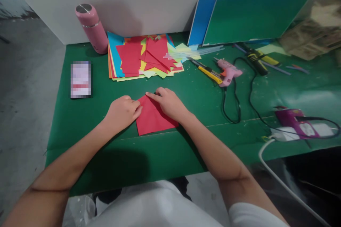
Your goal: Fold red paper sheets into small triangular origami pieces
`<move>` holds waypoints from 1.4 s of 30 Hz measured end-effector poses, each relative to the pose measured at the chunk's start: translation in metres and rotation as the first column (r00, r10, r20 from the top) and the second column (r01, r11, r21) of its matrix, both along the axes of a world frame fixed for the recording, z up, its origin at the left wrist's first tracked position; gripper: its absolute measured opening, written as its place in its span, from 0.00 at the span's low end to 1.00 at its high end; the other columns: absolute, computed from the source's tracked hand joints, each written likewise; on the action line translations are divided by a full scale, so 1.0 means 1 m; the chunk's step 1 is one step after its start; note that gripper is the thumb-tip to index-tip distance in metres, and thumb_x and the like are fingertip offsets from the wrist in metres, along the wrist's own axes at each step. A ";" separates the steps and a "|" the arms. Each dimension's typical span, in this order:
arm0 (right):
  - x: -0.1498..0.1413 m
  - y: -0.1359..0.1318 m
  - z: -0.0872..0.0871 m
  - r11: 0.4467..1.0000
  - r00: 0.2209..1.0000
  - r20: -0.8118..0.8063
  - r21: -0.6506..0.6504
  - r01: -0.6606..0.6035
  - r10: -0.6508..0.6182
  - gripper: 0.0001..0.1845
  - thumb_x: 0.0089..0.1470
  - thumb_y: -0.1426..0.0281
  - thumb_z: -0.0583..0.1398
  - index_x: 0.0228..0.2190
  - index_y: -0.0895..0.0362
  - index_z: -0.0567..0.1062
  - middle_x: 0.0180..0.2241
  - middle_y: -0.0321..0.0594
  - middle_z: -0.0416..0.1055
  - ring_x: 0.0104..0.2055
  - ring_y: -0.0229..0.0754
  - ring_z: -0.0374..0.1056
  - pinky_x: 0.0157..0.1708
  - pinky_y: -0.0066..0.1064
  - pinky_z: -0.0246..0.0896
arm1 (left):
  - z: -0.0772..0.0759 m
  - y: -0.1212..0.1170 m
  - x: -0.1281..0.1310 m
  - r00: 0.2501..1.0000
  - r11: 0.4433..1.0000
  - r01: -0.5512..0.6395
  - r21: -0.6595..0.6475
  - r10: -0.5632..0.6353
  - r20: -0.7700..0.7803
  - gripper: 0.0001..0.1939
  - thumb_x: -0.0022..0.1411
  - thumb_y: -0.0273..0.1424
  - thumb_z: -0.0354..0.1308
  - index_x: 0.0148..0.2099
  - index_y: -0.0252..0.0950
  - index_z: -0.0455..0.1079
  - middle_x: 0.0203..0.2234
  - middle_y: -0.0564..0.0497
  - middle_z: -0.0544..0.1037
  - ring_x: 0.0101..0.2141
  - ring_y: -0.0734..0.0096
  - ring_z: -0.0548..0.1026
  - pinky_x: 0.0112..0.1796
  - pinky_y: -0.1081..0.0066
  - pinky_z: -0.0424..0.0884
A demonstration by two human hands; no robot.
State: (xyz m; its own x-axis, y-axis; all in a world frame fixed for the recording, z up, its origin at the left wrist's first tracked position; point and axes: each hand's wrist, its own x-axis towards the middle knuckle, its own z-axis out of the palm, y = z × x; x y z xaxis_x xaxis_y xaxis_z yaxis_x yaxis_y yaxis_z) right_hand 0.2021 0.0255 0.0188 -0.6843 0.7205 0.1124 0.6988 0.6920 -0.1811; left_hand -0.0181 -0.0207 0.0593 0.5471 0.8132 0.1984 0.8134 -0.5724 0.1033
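A sheet of red paper [157,118] lies on the green table in front of me, with faint crease lines across it. My left hand [124,110] has its fingers curled closed on the paper's left edge, pinching it near the upper left corner. Over the upper right edge rests my right hand [169,102], its index finger stretched out to the top corner and its other fingers spread toward the far side. Part of the right edge is hidden under this hand.
Behind the paper is a stack of coloured sheets [113,56] with red cut pieces [130,58] on top. A pink bottle [93,30] and a blurred-out rectangle [80,79] are at left. Rightward lie a utility knife [210,74], a pink glue gun [227,72], cords and a power strip [286,134].
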 end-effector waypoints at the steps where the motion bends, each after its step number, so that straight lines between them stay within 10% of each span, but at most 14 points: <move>1: 0.000 0.000 0.000 1.000 1.000 0.002 0.005 -0.002 0.002 0.28 0.62 0.80 0.45 0.59 0.53 0.67 0.39 0.46 0.65 0.34 0.44 0.55 0.35 0.35 0.52 | 0.001 -0.002 0.001 0.999 0.999 -0.037 0.001 0.037 -0.012 0.18 0.68 0.32 0.48 0.27 0.34 0.70 0.19 0.47 0.72 0.26 0.62 0.71 0.27 0.66 0.65; 11: 0.000 0.001 -0.004 1.000 1.000 -0.026 0.016 0.010 -0.010 0.27 0.62 0.78 0.46 0.59 0.56 0.67 0.39 0.49 0.65 0.36 0.45 0.57 0.36 0.36 0.54 | -0.026 0.014 -0.002 0.969 0.974 -0.223 -0.036 0.226 0.103 0.14 0.64 0.41 0.57 0.39 0.35 0.68 0.31 0.46 0.74 0.32 0.60 0.71 0.30 0.65 0.64; 25: 0.001 0.001 -0.002 0.997 0.978 -0.204 -0.067 0.033 -0.046 0.24 0.62 0.77 0.45 0.57 0.61 0.67 0.41 0.51 0.68 0.40 0.48 0.62 0.41 0.40 0.60 | -0.036 0.016 0.001 0.917 0.977 0.193 -0.096 -0.145 0.371 0.15 0.67 0.41 0.55 0.46 0.33 0.70 0.48 0.41 0.76 0.46 0.59 0.74 0.49 0.57 0.68; 42: 0.003 0.000 0.008 0.996 0.954 -0.295 -0.080 0.035 -0.057 0.14 0.61 0.76 0.51 0.42 0.58 0.74 0.38 0.46 0.73 0.38 0.45 0.64 0.40 0.36 0.59 | -0.028 0.015 0.002 0.966 0.982 0.159 -0.104 -0.133 0.222 0.13 0.69 0.32 0.50 0.45 0.33 0.75 0.51 0.42 0.76 0.45 0.58 0.71 0.47 0.56 0.69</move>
